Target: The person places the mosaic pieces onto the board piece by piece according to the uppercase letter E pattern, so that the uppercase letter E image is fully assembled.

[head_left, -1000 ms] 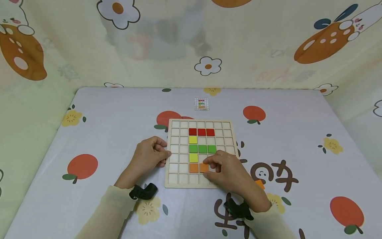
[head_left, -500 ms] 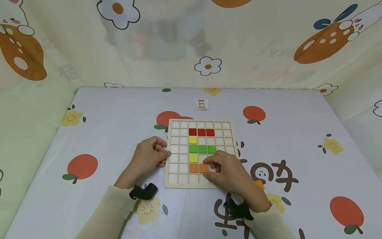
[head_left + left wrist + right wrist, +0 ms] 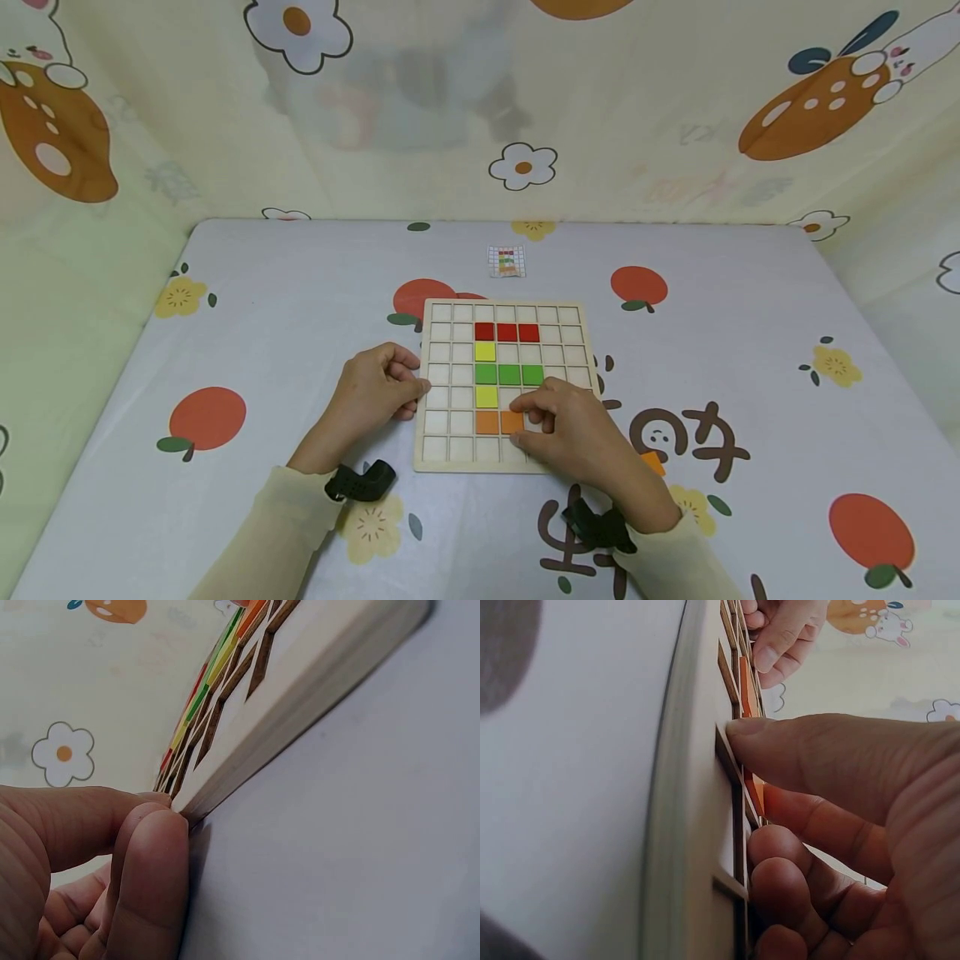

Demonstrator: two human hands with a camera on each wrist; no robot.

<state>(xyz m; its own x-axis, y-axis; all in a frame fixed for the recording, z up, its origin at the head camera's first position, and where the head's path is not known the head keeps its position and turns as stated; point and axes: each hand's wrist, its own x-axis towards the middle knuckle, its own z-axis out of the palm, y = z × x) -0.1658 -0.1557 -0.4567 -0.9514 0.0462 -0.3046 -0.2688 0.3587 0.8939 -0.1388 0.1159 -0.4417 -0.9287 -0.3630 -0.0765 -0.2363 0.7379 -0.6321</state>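
My right hand (image 3: 572,433) sits on the near right part of the board (image 3: 450,433), thumb and fingers pinching an orange tile (image 3: 754,789) half tipped into its cell. That cell is directly under my fingertips, just right of two orange tiles (image 3: 498,422) already seated. The tile is square, so no long axis; the wrist view shows it tilted on edge, not flat yet. My right hand is the nearer one by far.

My left hand (image 3: 375,392) is at the board's left edge, fingers curled, thumb and fingertips (image 3: 150,847) pressed against the wooden side, gripping it steady on the counter (image 3: 300,275).

Beyond my right fingers: a yellow tile (image 3: 486,396), a green row (image 3: 509,374), another yellow, then a red row (image 3: 506,332) farthest away. A spare orange piece (image 3: 654,463) lies on the counter right of my right wrist, partly hidden. A small pattern card (image 3: 506,261) lies past the board, well apart from both hands.

Nothing blocks the cell except my own fingers; the grid ribs around it are the only thing the tile can catch on.
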